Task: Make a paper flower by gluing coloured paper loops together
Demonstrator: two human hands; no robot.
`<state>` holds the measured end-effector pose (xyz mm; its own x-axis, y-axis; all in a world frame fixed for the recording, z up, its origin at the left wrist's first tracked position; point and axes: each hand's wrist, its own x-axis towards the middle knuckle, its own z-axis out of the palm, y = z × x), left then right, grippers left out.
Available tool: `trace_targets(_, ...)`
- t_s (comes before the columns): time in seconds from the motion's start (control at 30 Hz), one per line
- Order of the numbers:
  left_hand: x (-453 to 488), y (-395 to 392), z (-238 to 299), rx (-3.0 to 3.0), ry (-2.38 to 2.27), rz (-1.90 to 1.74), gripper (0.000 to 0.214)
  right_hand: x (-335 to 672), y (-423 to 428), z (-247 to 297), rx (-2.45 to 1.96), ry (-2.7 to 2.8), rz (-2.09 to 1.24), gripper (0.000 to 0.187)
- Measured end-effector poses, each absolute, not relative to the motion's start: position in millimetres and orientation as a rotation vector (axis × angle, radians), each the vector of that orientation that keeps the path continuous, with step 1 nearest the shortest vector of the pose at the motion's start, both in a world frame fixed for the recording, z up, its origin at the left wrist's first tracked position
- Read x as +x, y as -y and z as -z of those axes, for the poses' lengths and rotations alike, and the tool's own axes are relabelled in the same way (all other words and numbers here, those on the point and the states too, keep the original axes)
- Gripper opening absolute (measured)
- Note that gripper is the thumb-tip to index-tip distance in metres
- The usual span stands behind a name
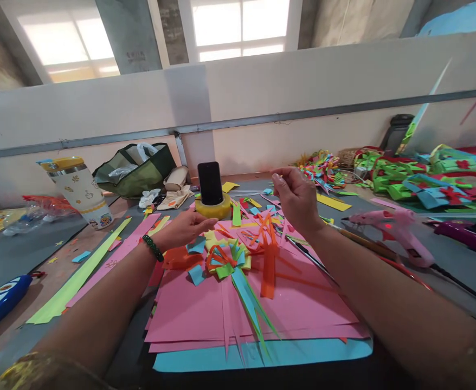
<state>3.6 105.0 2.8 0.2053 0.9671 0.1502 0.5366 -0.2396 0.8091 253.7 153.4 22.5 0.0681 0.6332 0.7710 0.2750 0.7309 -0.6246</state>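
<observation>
"Holding anything, were the hands?"
"I couldn't tell. The left hand (186, 232) stretched, fingers together, near the paper flower (232, 262); the right hand (298, 196) was raised, fingers curled."
"And the flower?"
"It lay on pink sheets (191, 310)."

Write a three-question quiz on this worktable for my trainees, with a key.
1. True or false: the phone stands upright.
2. Which hand has the green bracelet at its wrist? A: the right hand; B: the left hand; C: neither.
3. Fill in the colour: the multicoloured paper decoration rests on ____ sheets.

Key: 1. True. 2. B. 3. Pink.
</observation>
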Motion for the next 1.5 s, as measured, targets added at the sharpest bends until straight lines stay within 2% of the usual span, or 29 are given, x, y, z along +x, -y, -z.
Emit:
trace_targets(0.17,21,-96,-3,2.189,-1.416,-0.553,0.043,253,-152,-22,-0.781,1.549,-0.291,0.011)
trace_targets(0.27,29,-92,-1,2.306,-1.512,-0.445,0.048,253,-151,-20,-0.782,1.563,-0.268,0.011)
trace_targets(0.37,34,-89,1,2.394,-1.493,-0.390,0.043,253,-152,-20,-0.804,1.581,-0.272,0.012)
trace_targets(0.7,37,-83,-6,2.077,-1.305,-0.577,0.027,256,-153,-20,-0.791,1.572,-0.298,0.014)
trace_targets(0.9,18,-90,-13,1.745,-1.147,-0.741,0.040,264,-157,-27,-0.768,1.472,-0.306,0.013)
trace_targets(1.03,-7,-101,-17,1.444,-1.047,-0.936,0.025,276,-167,-32,-0.799,1.404,-0.298,0.014)
trace_targets(1.13,-17,-104,-19,1.330,-1.082,-1.029,0.022,287,-177,-33,-0.897,1.410,-0.247,0.016)
trace_targets(1.5,-10,-99,-14,1.449,-1.034,-0.741,0.054,305,-195,-31,-1.116,1.442,-0.091,0.027)
